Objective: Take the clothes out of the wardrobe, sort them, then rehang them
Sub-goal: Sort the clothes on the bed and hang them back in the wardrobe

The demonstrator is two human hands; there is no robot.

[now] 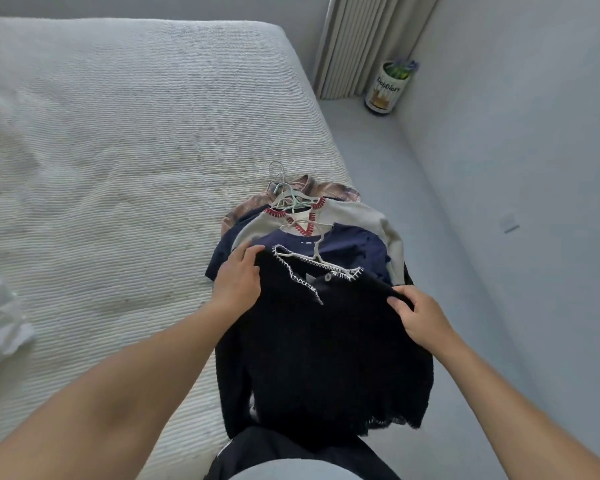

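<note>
1. The black knit top lies at the bed's near edge, uppermost on a pile of hangered clothes; its hem hangs over the side.
2. It looks soft, light and floppy; best held at the shoulders, over the hanger.
3. Left hand, at 9 o'clock, curls round one shoulder; right hand, at 3 o'clock, pinches the other.
4. A printed can at 1 o'clock holds green stems.
</note>
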